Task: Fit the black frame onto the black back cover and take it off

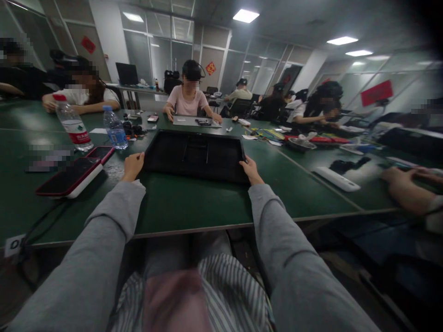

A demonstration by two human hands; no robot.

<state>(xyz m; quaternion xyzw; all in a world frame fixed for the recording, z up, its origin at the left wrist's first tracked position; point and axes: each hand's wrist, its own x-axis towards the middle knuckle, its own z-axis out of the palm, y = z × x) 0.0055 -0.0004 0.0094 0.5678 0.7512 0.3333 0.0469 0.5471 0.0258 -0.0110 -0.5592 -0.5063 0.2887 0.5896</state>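
A wide black rectangular tray-like panel with a raised rim lies on the green table in front of me. Slim upright lines and a small crosspiece show near its middle. My left hand grips its left edge, fingers curled over the rim. At the opposite edge, my right hand pinches the right side, near the front corner. The panel's underside is hidden. To the left of my left hand lies a phone with a dark red edge, on top of a white block.
Two water bottles, one red-labelled and one blue, stand at the left. A white bar-shaped device lies at the right. Beside it are a co-worker's hands. Another person sits opposite with a grey board. Cables and tools lie further right.
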